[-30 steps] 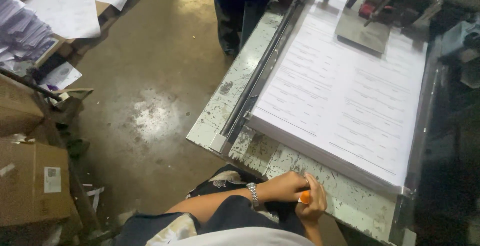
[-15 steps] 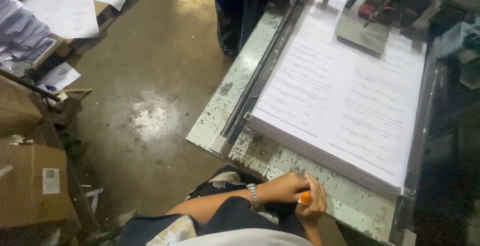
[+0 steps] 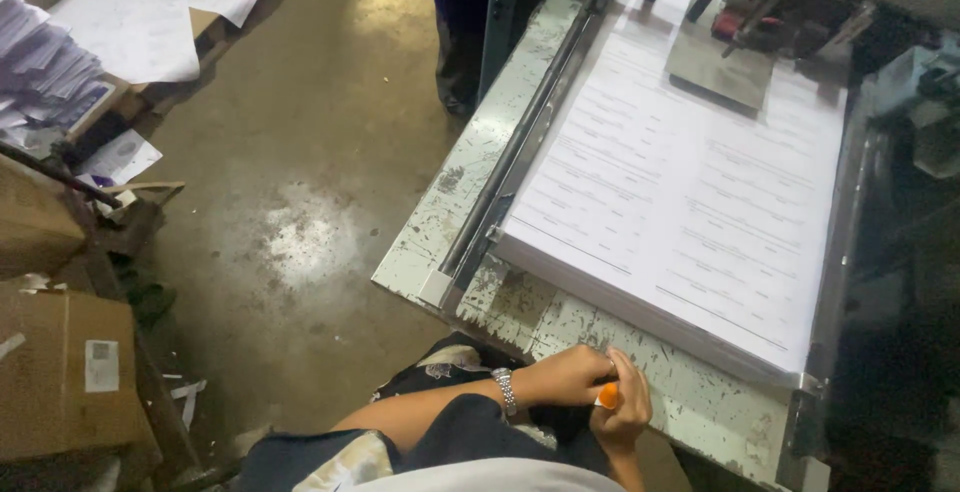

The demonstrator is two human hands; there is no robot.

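My left hand (image 3: pixel 562 376), with a metal wristwatch (image 3: pixel 505 390) on it, rests closed at the near edge of the worn machine table (image 3: pixel 520 317). My right hand (image 3: pixel 628 414) meets it from the right. Both hands close around a small orange object (image 3: pixel 606 396), most of which is hidden by the fingers. Just beyond my hands lies a thick stack of printed white sheets (image 3: pixel 680 202), squared against a metal side guide (image 3: pixel 520 152).
Another person in dark blue (image 3: pixel 460 12) stands at the table's far left corner. A grey metal plate and machine parts (image 3: pixel 720 67) sit on the stack's far end. Cardboard boxes (image 3: pixel 60 372) and loose paper piles (image 3: pixel 130 22) line the left, across a concrete floor (image 3: pixel 300 182).
My hands stay together on the orange object at the table edge. The other person's arm at the far end has shifted slightly left.
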